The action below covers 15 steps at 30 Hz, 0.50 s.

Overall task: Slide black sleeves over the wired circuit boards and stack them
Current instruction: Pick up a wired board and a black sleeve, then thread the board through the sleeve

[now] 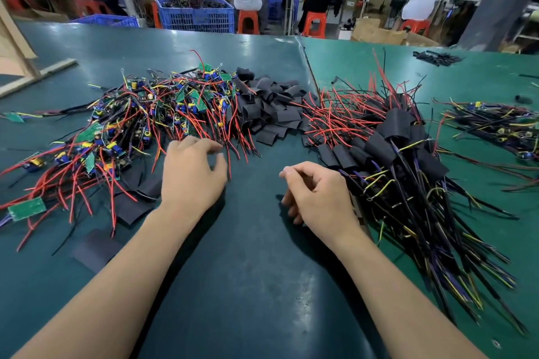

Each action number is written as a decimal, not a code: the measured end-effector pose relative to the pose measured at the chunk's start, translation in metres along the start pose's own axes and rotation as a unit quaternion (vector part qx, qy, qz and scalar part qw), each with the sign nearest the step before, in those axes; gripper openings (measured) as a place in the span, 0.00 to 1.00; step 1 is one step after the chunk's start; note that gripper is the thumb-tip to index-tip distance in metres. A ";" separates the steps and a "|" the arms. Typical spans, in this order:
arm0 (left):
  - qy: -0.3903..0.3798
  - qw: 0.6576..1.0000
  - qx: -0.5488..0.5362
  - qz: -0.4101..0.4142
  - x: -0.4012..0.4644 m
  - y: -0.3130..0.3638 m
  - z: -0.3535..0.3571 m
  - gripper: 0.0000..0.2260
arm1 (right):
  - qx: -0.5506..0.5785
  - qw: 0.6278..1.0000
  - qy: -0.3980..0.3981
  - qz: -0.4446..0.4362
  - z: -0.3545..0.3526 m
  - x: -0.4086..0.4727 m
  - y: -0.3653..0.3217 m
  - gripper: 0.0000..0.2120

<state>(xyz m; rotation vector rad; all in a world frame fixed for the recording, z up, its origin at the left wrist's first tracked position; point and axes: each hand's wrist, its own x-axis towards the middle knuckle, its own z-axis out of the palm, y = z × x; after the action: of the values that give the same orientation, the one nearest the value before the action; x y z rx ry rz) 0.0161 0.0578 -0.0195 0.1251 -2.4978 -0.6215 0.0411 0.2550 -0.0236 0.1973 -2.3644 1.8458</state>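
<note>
My left grip [192,175] hung over the desk [256,256] with its fingers loosely bent and spread, clamped on nothing; the fingertips reached the near ends of the red wires [233,137] trailing out of the heap ahead of it. My right grip [316,192] rested on the desk with its fingers curled under toward the palm; I could not tell whether anything lay inside them.

Ahead and to the left of my left grip lay the tangled pile of bare circuit boards [151,114], green boards with red, yellow and black wires pointing every way. One loose board [26,209] lay well out to the left of that grip. Between the two grips and farther away sat the heap of black sleeves [271,108], and a few flat sleeves [131,207] lay just left of my left wrist, partly under the wires. Just to the right of my right grip lay the stack of sleeved boards [390,148], their black covers side by side and their wires fanning toward me. Farther right lay another bundle of wired boards [495,125].

Beyond the desk stood a blue crate [198,16] and orange stools [248,22], with people seated at other benches, backs turned.
</note>
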 end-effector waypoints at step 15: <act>-0.158 0.978 0.129 -0.048 0.087 0.039 0.047 0.10 | 0.084 0.995 -0.025 0.047 -0.005 0.006 -0.003 0.11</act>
<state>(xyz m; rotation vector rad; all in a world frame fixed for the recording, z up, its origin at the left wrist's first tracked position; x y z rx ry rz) -0.0806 0.0930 0.0068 0.2644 -2.8896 -0.3753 0.0362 0.2588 -0.0181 0.1517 -2.2864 2.1093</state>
